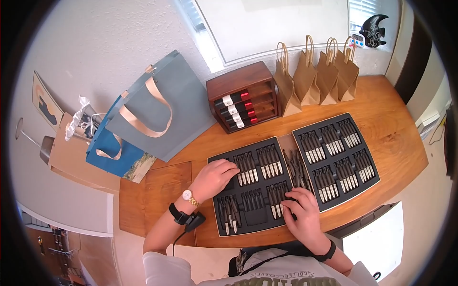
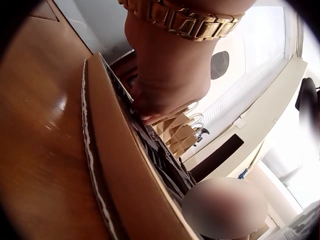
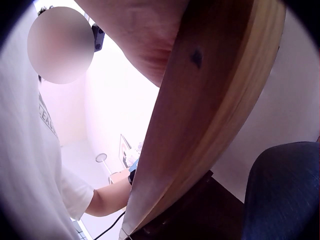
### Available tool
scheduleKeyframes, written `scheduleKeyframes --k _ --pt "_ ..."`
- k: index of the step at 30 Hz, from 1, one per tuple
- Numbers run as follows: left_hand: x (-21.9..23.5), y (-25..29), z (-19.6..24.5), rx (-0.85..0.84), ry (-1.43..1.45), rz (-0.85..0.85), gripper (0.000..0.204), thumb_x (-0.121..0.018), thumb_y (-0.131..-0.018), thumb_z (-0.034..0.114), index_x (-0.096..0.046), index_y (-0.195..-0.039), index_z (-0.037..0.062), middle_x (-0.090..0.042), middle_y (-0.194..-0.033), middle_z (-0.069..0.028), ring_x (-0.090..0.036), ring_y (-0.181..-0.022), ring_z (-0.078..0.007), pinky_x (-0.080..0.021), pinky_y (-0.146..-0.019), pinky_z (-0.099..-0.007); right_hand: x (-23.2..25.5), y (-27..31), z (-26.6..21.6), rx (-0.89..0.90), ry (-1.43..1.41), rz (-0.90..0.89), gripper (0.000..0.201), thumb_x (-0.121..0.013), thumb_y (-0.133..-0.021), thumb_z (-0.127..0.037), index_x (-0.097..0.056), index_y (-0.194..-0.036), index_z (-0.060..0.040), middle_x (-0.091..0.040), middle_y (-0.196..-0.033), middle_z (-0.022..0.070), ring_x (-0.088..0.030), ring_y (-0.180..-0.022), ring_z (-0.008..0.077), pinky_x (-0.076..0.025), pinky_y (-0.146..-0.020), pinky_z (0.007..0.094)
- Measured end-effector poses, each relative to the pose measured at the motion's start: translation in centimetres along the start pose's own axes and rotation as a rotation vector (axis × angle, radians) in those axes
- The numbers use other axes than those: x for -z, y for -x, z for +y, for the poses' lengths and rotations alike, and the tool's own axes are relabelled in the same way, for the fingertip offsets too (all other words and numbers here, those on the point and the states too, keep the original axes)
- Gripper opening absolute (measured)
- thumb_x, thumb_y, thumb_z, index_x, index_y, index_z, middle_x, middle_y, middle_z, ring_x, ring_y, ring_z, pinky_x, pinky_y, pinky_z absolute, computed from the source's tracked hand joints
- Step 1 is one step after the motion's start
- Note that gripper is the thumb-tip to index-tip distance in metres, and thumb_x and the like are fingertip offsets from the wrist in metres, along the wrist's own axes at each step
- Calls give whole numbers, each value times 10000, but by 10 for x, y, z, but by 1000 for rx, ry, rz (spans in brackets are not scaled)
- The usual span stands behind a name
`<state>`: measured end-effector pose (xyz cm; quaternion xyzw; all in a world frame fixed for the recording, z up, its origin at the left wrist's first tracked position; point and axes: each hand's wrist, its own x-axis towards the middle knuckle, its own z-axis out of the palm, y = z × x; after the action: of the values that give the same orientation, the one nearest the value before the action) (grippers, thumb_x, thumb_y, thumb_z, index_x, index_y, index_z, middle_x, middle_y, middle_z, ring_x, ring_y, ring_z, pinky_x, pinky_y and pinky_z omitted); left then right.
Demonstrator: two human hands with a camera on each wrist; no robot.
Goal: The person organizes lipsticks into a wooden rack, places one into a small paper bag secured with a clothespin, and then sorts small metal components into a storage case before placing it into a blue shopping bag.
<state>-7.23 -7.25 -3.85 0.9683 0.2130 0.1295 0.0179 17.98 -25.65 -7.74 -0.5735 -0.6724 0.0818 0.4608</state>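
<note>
Two black trays lie side by side on the wooden table, the left tray (image 1: 256,217) and the right tray (image 1: 329,164). Both hold groups of slim dark sticks with pale, silvery ends. My left hand (image 1: 215,178) reaches over the left tray's upper left compartment, its bent fingertips right beside a group of sticks (image 1: 247,170). Its palm faces down, and I cannot tell whether the fingers hold a stick. At the same tray's lower right, my right hand (image 1: 303,217) has loosely bent fingertips at another group of sticks (image 1: 275,200). In the left wrist view, the left hand (image 2: 167,82) overlaps the tray's edge.
Loose dark sticks (image 1: 298,167) lie between the trays. Behind stand a wooden rack (image 1: 241,78) with black, white and red packs and several brown paper bags (image 1: 305,76). A large grey-blue bag (image 1: 167,109) and a smaller blue bag (image 1: 112,152) stand left. The table edge (image 1: 229,242) runs in front.
</note>
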Motion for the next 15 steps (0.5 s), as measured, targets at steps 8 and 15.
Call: scheduleKeyframes --k 8,15 --pt "-1 1 8 24 -20 118 193 -716 -850 85 -707 -1029 14 -668 -1135 -107 -628 -1065 -291 -543 -904 -373 0 0 -1 -3 -3 -15 176 -710 -752 12 -695 -920 -37 -625 -1085 106 -580 -1118 322 -479 -923 436" --pt "1 -6 11 88 58 103 158 -723 -847 86 -708 -980 2 -683 -1071 -108 -631 -1042 -289 -545 -873 -375 0 0 0 -10 -1 -23 182 -714 -748 7 -695 -922 -43 -624 -1090 103 -577 -1123 322 -477 -925 441"
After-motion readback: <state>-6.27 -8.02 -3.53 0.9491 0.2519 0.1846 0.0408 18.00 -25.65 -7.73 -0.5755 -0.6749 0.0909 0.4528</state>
